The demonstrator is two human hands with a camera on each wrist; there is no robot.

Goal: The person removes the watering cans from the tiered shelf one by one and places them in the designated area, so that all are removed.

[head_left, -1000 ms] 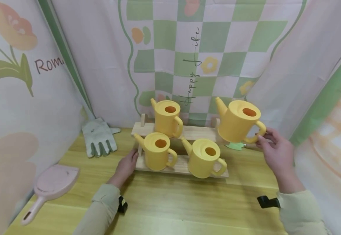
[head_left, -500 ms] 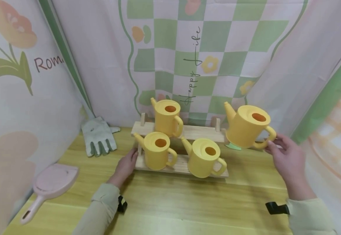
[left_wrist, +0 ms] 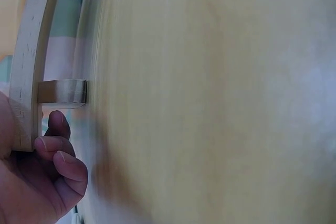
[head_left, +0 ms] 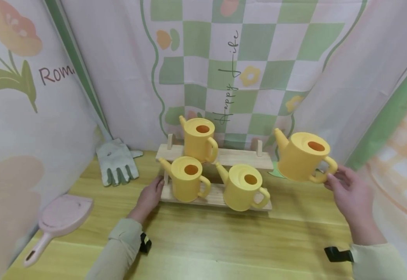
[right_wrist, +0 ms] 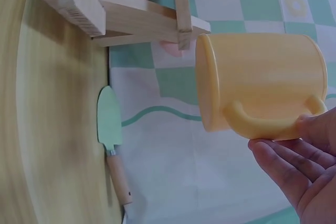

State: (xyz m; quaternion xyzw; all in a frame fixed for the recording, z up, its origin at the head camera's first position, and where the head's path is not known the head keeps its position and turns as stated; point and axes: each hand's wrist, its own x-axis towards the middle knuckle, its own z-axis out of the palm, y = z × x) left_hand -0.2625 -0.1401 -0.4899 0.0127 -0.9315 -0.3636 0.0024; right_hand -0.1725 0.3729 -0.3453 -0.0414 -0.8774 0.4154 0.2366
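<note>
A two-step wooden rack (head_left: 240, 158) stands on the yellow-green table (head_left: 224, 241). Three yellow watering cans sit on it: one on the upper step (head_left: 198, 138), two on the lower step (head_left: 186, 179) (head_left: 242, 187). My right hand (head_left: 330, 179) pinches the handle of another yellow watering can (head_left: 301, 156) and holds it in the air, right of the rack. The right wrist view shows this can (right_wrist: 262, 80) above my fingers (right_wrist: 286, 163). My left hand (head_left: 157, 186) grips the rack's left end; its fingers (left_wrist: 58, 150) curl round the plank (left_wrist: 26, 77).
A grey-green glove (head_left: 117, 163) lies at the back left. A pink scoop (head_left: 61, 217) lies front left. A small green trowel (right_wrist: 109, 124) with a wooden handle lies beside the rack's right end. Printed cloth walls close in the table on three sides.
My right hand has carried the watering can rightward and a little lower, away from the rack's upper step. My left hand and the three other cans have stayed put.
</note>
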